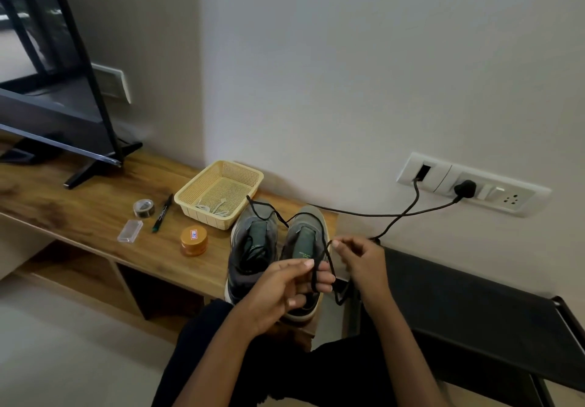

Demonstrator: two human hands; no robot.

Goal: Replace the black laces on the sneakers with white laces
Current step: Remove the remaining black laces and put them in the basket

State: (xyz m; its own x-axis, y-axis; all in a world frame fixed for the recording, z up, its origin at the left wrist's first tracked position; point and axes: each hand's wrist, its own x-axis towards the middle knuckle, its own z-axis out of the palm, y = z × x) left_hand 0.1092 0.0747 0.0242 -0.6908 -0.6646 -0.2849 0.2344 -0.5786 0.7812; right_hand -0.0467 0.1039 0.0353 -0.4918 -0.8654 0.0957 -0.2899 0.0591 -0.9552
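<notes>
A wooden bench [95, 216] spans the left and centre of the frame. At its right end, just below centre, two grey sneakers [278, 257] are stood side by side. A black lace [329, 264] is pinched between the left hand [281, 292] and the right hand [361, 261], fingers closed on it. White laces [210, 208] are seen in the yellow basket [196, 207], centre left.

Matt wood-grain table [79, 213], perforated plastic basket [253, 181], woven black lace [329, 264], grey mesh sneakers [250, 248].
</notes>
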